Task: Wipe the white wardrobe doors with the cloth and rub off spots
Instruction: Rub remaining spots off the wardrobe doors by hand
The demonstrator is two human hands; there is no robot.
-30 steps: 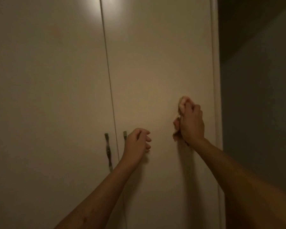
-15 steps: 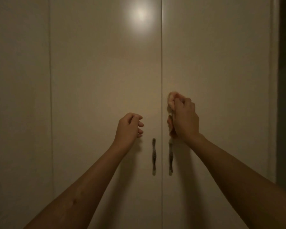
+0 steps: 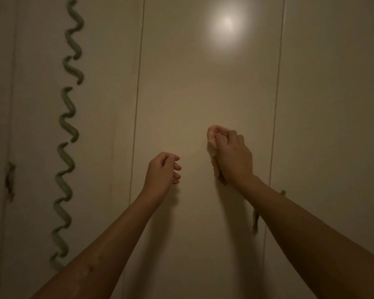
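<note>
— What's nearest you?

— My two bare forearms, reaching up from the bottom corners. My left hand point(image 3: 163, 169) hangs loosely curled, fingers half bent and gripping nothing; whether it touches the surface I can't tell. My right hand point(image 3: 232, 157) is closed in a fist round the cloth point(image 3: 212, 134), a pale wad that sticks out above my knuckles and below my palm.

— And where's the cloth?

— Against the middle wardrobe door point(image 3: 203, 93), right of its centre and well below the bright light reflection point(image 3: 226, 23).

— What's around it?

— A dark door handle point(image 3: 255, 221) shows just under my right forearm, beside the seam with the right door point(image 3: 333, 104). Far left, a green wavy strip point(image 3: 68, 134) runs down the left door point(image 3: 108, 104), and another handle point(image 3: 10, 182) sits near the edge, blurred.
</note>
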